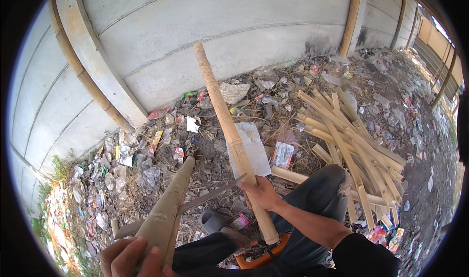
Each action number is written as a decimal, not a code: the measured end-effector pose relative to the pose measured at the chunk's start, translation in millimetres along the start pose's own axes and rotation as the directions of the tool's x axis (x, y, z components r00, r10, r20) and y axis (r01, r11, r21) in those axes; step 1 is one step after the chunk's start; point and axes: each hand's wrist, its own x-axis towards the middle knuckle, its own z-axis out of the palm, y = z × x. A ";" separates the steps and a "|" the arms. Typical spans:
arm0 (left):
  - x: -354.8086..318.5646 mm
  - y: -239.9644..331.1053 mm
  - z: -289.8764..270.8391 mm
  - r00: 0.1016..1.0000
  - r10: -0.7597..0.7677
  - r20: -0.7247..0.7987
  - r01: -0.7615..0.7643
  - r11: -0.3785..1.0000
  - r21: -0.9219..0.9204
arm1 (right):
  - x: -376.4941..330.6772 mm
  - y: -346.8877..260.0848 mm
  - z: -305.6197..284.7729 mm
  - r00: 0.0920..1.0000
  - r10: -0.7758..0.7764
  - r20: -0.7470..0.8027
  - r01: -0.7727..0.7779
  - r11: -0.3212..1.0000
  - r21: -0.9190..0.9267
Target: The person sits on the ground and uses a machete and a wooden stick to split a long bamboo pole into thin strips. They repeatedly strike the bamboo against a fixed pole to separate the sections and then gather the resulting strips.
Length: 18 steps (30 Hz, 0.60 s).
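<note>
My left hand (134, 260) is closed round the near end of a thick bamboo piece (168, 199), which has a lengthwise split along its right side. A long, narrow metal blade (207, 197) runs crosswise through this piece, sticking out on both sides; I cannot make out a handle. My right hand (264, 194) grips a long bamboo pole (223, 118) near its lower end. The pole slants up and away toward the wall. At the pole, beside my right fingers, the blade's right end appears to meet it, though whether they touch I cannot tell.
Split bamboo strips (361, 155) lie heaped at the right. A grey concrete wall (220, 27) stands behind, with bamboo posts (88, 79) against it. Litter and dry scraps cover the ground (210, 164). Below my bent knees are a grey sandal (213, 221) and something orange (264, 260).
</note>
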 end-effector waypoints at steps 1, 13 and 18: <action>-3.0 2.1 0.9 0.997 0.075 0.016 -0.075 0.996 -0.039 | 1.1 6.1 -3.5 1.000 -0.022 0.011 0.022 1.000 0.016; 9.2 31.0 10.9 0.980 0.174 0.098 -0.163 0.980 -0.114 | 5.3 11.1 -11.5 1.000 0.000 -0.003 0.000 0.997 -0.073; 14.1 33.7 10.1 0.988 0.096 0.120 -0.078 0.986 -0.150 | 8.6 10.2 -8.4 1.000 0.008 0.019 -0.006 0.995 -0.103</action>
